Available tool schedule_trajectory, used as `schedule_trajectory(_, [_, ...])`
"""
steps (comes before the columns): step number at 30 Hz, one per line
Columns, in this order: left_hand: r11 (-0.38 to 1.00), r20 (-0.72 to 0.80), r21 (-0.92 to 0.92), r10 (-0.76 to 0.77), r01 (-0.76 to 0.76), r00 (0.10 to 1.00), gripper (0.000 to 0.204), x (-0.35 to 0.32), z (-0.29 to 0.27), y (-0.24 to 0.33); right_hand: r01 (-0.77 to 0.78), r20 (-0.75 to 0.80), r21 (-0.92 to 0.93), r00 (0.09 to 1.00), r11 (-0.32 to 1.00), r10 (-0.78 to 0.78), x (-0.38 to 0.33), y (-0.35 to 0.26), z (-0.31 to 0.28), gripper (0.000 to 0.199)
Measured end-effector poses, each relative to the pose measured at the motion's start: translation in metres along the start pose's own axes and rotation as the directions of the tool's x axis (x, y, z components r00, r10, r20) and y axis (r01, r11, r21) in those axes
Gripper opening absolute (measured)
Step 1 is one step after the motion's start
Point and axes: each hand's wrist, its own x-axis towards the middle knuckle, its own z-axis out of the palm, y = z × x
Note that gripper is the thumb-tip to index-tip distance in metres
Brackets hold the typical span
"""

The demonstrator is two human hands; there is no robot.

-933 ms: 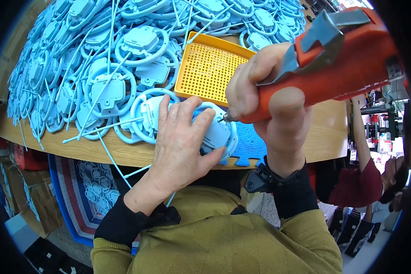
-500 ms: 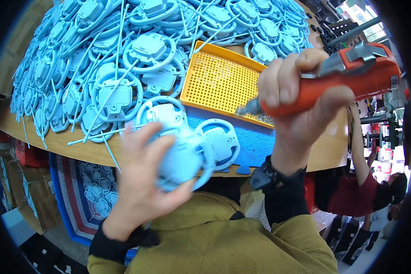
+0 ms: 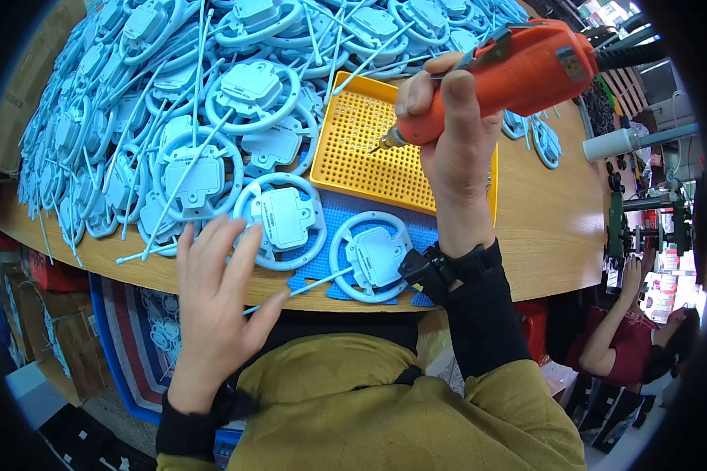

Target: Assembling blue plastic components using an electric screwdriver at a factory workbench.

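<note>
My right hand [image 3: 457, 157] is wrapped round a red electric screwdriver [image 3: 518, 74]. Its bit points down at the perforated yellow tray [image 3: 369, 182], where small screws sit in some of the holes. My left hand [image 3: 216, 302] is open at the table's front edge, fingers spread and holding nothing. A thin light blue rod [image 3: 310, 288] runs from beside its thumb to a light blue wheel-shaped plastic part [image 3: 377, 255] on the blue mat [image 3: 339, 206]. Another wheel-shaped part [image 3: 284, 218] lies to the left of that one.
A large pile of the same wheel-shaped parts [image 3: 188, 177] with rods covers the left and back of the wooden table [image 3: 546, 235]. Below the front edge stands a striped bin [image 3: 126, 345] holding more parts. Cardboard boxes [image 3: 51, 330] are at far left. Another person [image 3: 624, 337] works at right.
My left hand has let go of a wheel-shaped part, now lying on the mat, and moved left. My right hand has swung the screwdriver left and up, over the tray's holes.
</note>
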Motion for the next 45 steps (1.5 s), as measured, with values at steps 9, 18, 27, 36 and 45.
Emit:
schedule_trajectory(9, [0.986,0.046,0.164,-0.018,0.01,0.999,0.071,0.042,0.02,-0.009,-0.031,0.007,-0.043,0.999,0.999,0.031,0.0,0.004,-0.003,0.033])
schedule_trajectory(18, [0.962,0.026,-0.271,0.046,-0.037,0.999,0.063,0.025,0.002,0.022,0.04,-0.014,-0.01,0.999,0.999,-0.04,0.0,-0.022,-0.001,0.037])
schedule_trajectory(27, [0.951,-0.013,-0.305,0.041,-0.043,0.999,0.058,0.039,0.048,0.053,-0.016,0.081,0.074,0.997,0.997,0.01,-0.038,-0.092,0.017,0.066])
schedule_trajectory(36, [0.911,-0.114,-0.374,0.139,-0.172,0.984,0.057,0.049,0.058,0.065,-0.184,0.039,0.197,0.983,0.963,0.18,-0.07,-0.111,0.004,0.038])
schedule_trajectory(45, [0.912,-0.116,-0.38,0.119,-0.155,0.986,0.039,0.035,0.066,0.068,-0.22,-0.02,0.178,0.974,0.959,0.227,-0.06,-0.109,0.021,0.034])
